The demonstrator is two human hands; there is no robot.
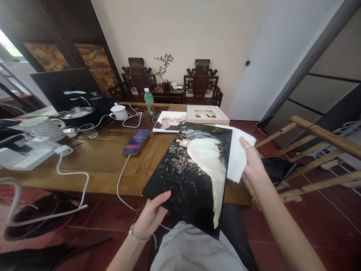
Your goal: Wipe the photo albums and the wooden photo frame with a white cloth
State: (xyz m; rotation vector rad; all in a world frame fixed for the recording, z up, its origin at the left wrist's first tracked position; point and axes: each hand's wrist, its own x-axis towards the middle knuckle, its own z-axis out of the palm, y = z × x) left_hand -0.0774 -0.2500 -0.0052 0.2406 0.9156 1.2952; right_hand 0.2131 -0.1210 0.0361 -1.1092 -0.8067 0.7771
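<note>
A glossy wedding photo panel (180, 177) tilts above my lap, its upper end over the table edge. It shows a couple, a long white gown and dark foliage. My left hand (153, 214) grips its lower left corner, thumb on the front and the other fingers behind. At the panel's right side, my right hand (252, 158) is closed on a white tissue (239, 150), the thumb pressed on top. The tissue lies beside the panel's upper right edge; whether it touches the panel I cannot tell.
Behind the panel lie a framed picture (207, 114) and another photo panel (169, 122). A charging phone (136, 142), a green bottle (149, 101), a lidded white cup (119, 111) and a power strip (31, 158) with trailing cables occupy the wooden table (101, 162). A bamboo chair (313, 131) stands right.
</note>
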